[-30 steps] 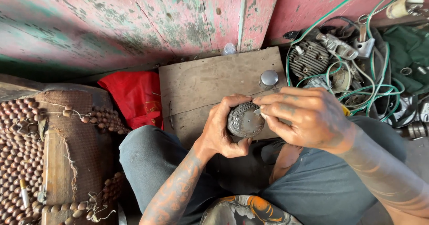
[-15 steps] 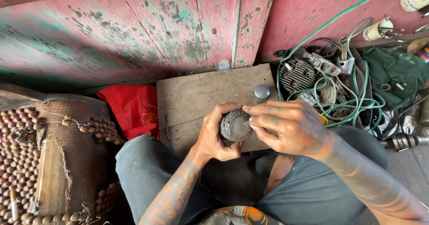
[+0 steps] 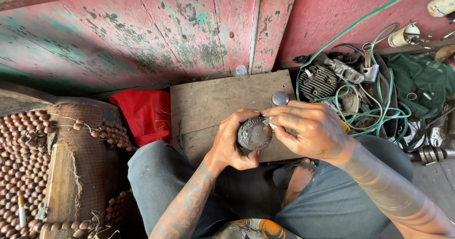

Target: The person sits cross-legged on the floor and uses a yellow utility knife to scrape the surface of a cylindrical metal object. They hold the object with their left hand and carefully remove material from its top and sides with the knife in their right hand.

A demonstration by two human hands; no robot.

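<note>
I am gripping the round, grimy grey metal piston in my left hand, above the worn wooden board. My right hand is pinching closed at the piston's upper edge; what it pinches is hidden.

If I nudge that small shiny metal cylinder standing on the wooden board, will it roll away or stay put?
Standing on end on the wooden board, the metal cylinder probably slides rather than rolls. Tipped over, its round side would likely roll. Being metal, it's probably rigid and fairly heavy.

Worn wooden board on the floor, small round metal cap resting on it, red cloth alongside
</note>
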